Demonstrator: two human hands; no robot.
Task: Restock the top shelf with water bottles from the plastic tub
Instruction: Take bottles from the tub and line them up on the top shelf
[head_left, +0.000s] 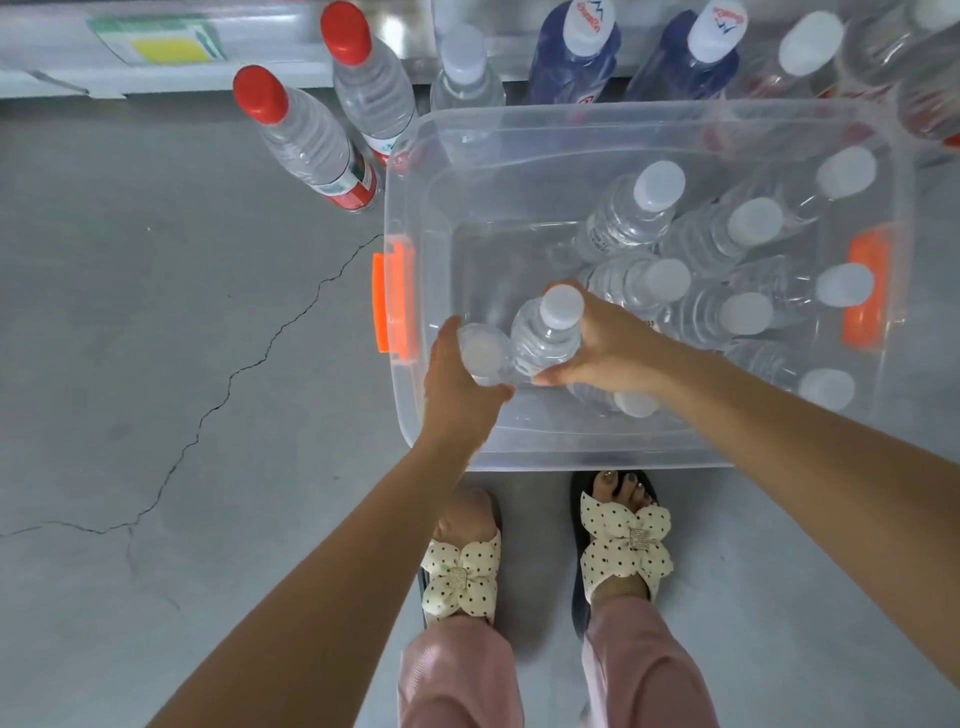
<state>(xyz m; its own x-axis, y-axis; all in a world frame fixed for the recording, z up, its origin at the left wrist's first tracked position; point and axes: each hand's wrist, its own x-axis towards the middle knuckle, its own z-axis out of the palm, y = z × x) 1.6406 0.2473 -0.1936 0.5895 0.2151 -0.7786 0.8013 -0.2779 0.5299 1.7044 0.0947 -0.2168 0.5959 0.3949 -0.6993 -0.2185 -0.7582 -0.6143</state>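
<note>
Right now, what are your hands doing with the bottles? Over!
Left hand grips a bottle. Right hand grips a second bottle. Both over the open tub, spare bottles inside. Nothing blocking.

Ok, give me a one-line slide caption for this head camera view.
Left hand grips one water bottle, right hand a second bottle, at the clear plastic tub.

Tub (597, 457) sat on floor (156, 364). In tub: bottle cluster (727, 244) at right half; near-left corner, 2 bottles (545, 338) gripped side by side, one each by left hand (457, 389) & right hand (608, 348). Behind tub: bottle row (571, 57). Before tub: feet (621, 493).
</note>
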